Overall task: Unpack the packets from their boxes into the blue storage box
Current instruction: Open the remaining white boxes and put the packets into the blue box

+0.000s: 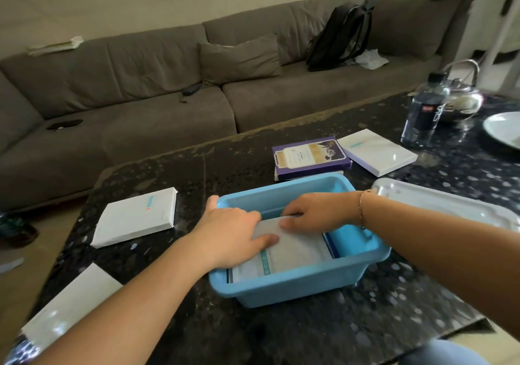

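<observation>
A flat white paper packet (pixel 292 252) is pressed into the light-blue plastic storage box (pixel 304 286) by the left hand (pixel 233 232), fingers flat; its far edge is pinched by the right hand (pixel 312 212); the box stands mid-counter.

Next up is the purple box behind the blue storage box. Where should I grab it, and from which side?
Probably take the purple box across its short width, fingers on its two long edges, coming down from above. It lies flat on top of another box, so its raised edges are exposed. The blue storage box sits close in front of it and a white box close on its right, so a low approach looks cramped.
</observation>
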The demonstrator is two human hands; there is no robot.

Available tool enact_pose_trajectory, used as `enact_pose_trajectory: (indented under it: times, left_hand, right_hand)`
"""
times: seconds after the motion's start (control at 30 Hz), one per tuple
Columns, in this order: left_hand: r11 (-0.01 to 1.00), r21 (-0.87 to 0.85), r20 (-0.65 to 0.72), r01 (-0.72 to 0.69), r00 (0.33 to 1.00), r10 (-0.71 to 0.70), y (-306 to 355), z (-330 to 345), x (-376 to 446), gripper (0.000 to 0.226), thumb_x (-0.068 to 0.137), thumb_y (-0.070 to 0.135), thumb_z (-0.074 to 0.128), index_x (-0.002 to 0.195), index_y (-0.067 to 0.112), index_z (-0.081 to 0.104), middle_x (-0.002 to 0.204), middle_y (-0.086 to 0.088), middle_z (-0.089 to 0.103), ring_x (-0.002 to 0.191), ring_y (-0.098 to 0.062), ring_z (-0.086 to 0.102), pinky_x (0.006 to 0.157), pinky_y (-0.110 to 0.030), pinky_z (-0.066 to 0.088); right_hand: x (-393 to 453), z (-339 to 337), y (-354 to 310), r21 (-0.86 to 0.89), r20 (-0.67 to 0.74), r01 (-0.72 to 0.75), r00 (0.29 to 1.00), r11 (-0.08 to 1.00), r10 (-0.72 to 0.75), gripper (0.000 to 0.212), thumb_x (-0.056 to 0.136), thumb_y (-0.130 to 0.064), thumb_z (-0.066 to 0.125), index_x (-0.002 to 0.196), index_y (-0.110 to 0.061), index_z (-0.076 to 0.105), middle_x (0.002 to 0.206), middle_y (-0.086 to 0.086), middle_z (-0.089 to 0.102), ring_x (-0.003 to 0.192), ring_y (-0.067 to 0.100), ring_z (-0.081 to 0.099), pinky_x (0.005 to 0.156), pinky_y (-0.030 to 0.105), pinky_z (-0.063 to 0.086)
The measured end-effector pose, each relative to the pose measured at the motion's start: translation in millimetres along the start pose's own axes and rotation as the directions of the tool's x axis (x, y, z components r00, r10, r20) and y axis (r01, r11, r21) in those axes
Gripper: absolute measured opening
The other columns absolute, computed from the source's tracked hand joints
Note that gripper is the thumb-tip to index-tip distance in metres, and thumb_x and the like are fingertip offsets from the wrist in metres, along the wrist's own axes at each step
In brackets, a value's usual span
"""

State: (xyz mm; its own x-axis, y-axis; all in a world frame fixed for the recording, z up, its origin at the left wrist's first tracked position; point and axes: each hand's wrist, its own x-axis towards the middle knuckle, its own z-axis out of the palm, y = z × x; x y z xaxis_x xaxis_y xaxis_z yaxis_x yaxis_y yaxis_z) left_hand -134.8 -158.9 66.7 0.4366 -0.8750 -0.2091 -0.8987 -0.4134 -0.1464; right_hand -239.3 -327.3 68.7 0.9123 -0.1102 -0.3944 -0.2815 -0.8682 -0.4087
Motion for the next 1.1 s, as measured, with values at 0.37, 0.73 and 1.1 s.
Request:
enact_pose_trajectory:
  times: [0.37, 0.73, 1.1]
  left_hand:
    - [0.993, -0.101, 0.016, -0.067, 0.997, 0.069, -12, 1, -2, 0.026, 0.099, 0.049, 0.038, 0.116, 0.035, 0.050, 0.112, 0.012, 0.065, 0.115, -0.013, 0.054, 0.112, -0.047, 0.014]
    - [0.990, -0.138, -0.136, 0.002, 0.990, -0.021, -6, 9, -4, 0.036, 0.103, 0.035, 0.024, 0.096, 0.031, 0.059, 0.093, 0.010, 0.066, 0.096, -0.012, 0.059, 0.111, -0.045, 0.019]
    - [0.979, -0.198, -0.239, 0.051, 0.966, -0.099, 4, 10, 2, 0.039, 0.097, 0.021, 0.025, 0.088, 0.027, 0.063, 0.086, 0.007, 0.067, 0.086, -0.016, 0.059, 0.104, -0.046, 0.026]
  right_hand:
    - [-7, 18, -29, 0.069, -0.120, -0.123, 0.984, 0.990, 0.130, 0.046, 0.099, -0.049, 0.042, 0.128, -0.016, 0.054, 0.127, 0.006, 0.059, 0.112, 0.023, 0.056, 0.093, 0.032, 0.042]
    - [-39, 6, -12, 0.885, 0.381, -0.448, 0.854, 0.128, 0.355, 0.071, 0.100, -0.047, 0.044, 0.155, -0.013, 0.015, 0.159, 0.015, 0.024, 0.145, 0.035, 0.025, 0.115, 0.056, 0.024]
    - [-44, 7, -36, 0.872, 0.315, -0.425, 0.867, 0.242, 0.385, 0.009, 0.105, -0.019, 0.041, 0.109, -0.012, 0.046, 0.091, 0.010, 0.058, 0.081, 0.024, 0.056, 0.087, 0.042, 0.042]
